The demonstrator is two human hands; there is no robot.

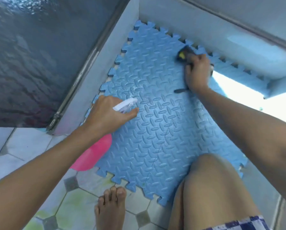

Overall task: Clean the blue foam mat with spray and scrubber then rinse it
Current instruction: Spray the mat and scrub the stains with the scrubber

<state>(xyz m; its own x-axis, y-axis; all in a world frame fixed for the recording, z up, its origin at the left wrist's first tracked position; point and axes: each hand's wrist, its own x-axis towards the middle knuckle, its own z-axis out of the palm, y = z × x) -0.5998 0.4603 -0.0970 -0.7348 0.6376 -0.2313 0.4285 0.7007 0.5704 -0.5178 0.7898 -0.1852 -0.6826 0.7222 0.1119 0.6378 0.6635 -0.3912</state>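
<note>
The mat (155,130) looked light, bendy and probably slick when wet. At its far edge the right hand (196,72) gripped the scrubber (182,54); at its left edge the left hand (109,113) clasped the spray bottle (92,155).

Under you lies a light blue mat (155,130), pressed all over with a raised pattern of short ovals set crosswise, its edges cut into jigsaw teeth. The bottle (92,156) at your left is bright pink with a white spray head (124,104). The scrubber (184,54) far right looks dark with a yellow spot. Near you, the floor tiles (31,143) are pale with small grey squares, and your shorts (238,224) are blue-and-white checked.
</note>
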